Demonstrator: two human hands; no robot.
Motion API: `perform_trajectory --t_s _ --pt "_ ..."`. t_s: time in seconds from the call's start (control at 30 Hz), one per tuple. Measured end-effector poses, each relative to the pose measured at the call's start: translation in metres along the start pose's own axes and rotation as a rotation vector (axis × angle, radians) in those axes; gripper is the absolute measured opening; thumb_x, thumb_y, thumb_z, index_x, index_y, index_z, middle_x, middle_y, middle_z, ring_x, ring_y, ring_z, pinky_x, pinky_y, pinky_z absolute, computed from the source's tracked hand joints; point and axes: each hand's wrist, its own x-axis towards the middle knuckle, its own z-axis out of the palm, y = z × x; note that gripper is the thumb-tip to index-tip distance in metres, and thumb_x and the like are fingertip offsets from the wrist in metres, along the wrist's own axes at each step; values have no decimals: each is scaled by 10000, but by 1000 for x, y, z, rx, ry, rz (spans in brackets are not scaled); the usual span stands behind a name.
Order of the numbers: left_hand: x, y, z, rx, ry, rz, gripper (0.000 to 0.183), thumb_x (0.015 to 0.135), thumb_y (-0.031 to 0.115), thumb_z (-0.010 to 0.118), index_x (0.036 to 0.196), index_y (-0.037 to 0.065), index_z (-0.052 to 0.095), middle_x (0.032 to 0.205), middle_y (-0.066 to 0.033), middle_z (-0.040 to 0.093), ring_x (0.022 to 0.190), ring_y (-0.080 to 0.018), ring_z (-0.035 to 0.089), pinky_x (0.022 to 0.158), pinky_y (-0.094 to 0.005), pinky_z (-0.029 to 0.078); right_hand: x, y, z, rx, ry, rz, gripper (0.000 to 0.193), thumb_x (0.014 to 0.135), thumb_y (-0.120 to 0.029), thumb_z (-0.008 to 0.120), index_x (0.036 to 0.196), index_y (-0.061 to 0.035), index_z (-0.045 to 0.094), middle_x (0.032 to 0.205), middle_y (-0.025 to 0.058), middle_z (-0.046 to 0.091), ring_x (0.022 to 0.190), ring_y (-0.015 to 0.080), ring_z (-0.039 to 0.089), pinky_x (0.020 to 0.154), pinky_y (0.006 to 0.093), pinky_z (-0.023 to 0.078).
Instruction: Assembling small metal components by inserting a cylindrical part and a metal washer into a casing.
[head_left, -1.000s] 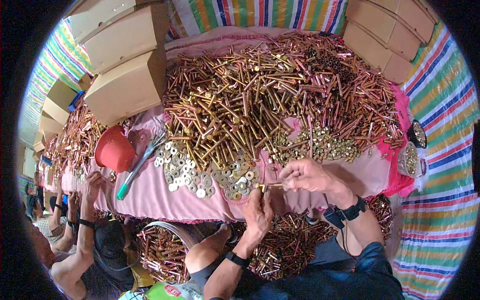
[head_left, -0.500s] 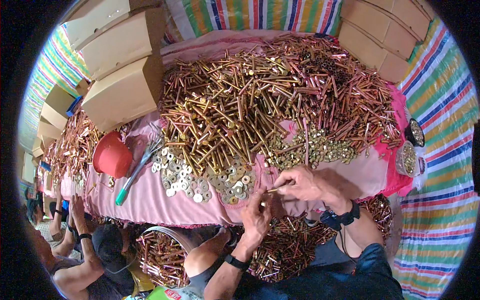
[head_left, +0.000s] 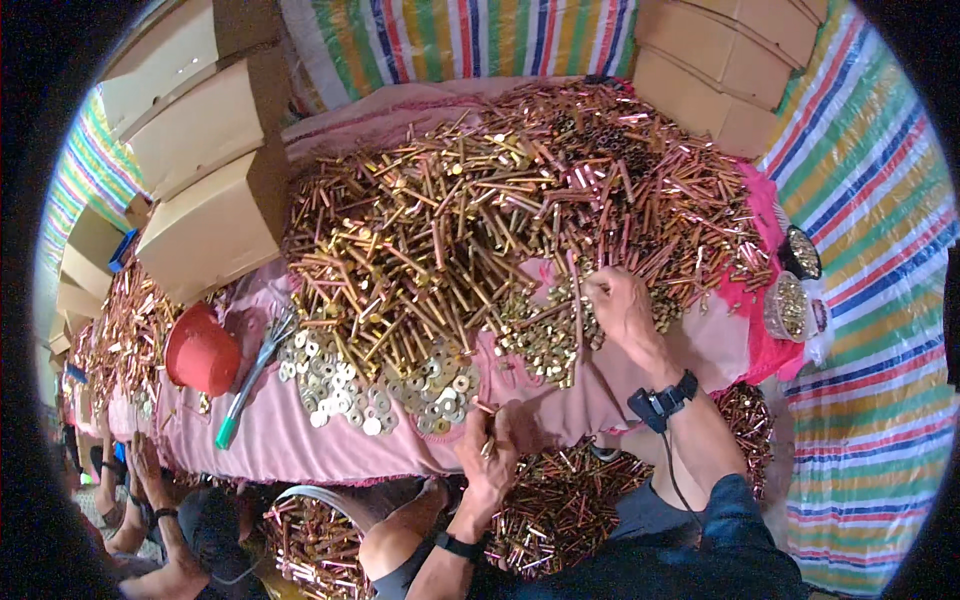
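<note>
My left hand [head_left: 487, 458] is closed near the front edge of the cloth-covered table. The coppery end of a bolt [head_left: 487, 407] sticks up from its fingers, and the rest is hidden by the hand. Farther off, my right hand [head_left: 625, 310] reaches over the small brassy nuts [head_left: 540, 335], its fingers curled together beside the metal sleeves [head_left: 690, 210]. Anything between those fingertips is too small to make out. A big heap of long golden bolts [head_left: 430, 250] lies behind the nuts. Flat round washers [head_left: 375, 390] are spread to the left of my left hand.
Left of the washers are a red bowl [head_left: 202, 352] and a green-ended tool [head_left: 240, 402]. Cardboard boxes [head_left: 210, 225] are stacked behind them. Tubs of small parts [head_left: 788, 305] stand at right. Bolts [head_left: 570, 500] also lie below the table. Another person's hands [head_left: 145, 465] work at far left.
My right hand has left the bolt at my left hand and moved away over the nuts and sleeves. My left hand stays near the table edge with the bolt. The whole view has shifted slightly.
</note>
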Motion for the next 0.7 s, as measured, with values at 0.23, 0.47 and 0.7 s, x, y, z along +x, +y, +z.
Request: perform_trajectory --t_s 0.23,0.47,0.7 --pt "3 7 0 36 -45 -12 99 974 107 672 1008 25 628 729 -137 640 601 -190 595 578 -323 493 26 39 -13 -121 76 226 303 921 -314 710 916 -15 756 880 224 725 793 384 710 725 458 538" --pt "6 20 -6 43 -142 -119 116 958 116 698 994 11 663 754 -155 667 637 -179 637 603 -339 517 47 31 17 -210 26 109 419 947 -357 670 795 32 678 720 224 651 658 394 646 648 504 505" --pt "9 1 -2 4 -45 -107 226 973 210 693 919 -2 637 709 -158 618 627 -197 578 596 -359 483 31 8 -27 -160 -41 325 308 948 -309 645 895 -19 734 800 189 707 723 325 695 684 453 525"
